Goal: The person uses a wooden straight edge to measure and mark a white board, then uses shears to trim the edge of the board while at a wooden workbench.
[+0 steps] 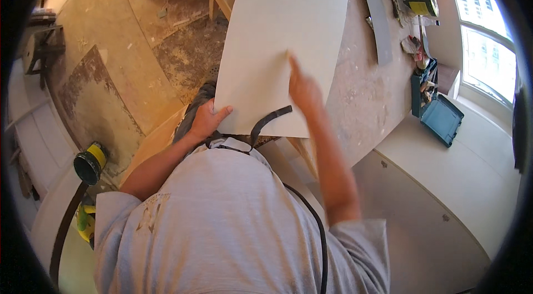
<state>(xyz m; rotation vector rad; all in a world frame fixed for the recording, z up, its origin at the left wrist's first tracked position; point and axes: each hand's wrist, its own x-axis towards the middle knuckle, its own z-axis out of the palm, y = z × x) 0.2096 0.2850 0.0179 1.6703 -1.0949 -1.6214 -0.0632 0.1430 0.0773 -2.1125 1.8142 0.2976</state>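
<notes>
- Find the large white, flat, rectangular panel at the top centre of the frame, overlapping the dusty brown worktable on the right, with its near end close to the grey short-sleeved shirt.
- Steady it at the lower-left edge with the left hand, closed on the panel there: thumb laid over the white face, fingers out of sight at or below the edge.
- Treat the step, by judgement, as checking or pointing out a spot on the face: right hand over the middle of the panel, index finger stretched out, other fingers apparently curled in.
- Cannot tell, through the motion blur, touching from hovering at the fingertip, nor a bare finger from one holding something small.
- Use a light, even touch, so as to feel for bumps or grit without smudging the pale surface.
- Grip firmly enough on the left to prevent sliding or rocking under pressure from the right, yet without bending the sheet, probably prone to flexing along the overhanging left side.
- Lift the narrow black strap clear of the lower face; loose across the panel now, and apt to snag.
- Watch the upper-right side of the panel, near the long grey flat strip: a possible cause of scratches in case of a swing that way.
- Lean over without nudging the near edge.
</notes>
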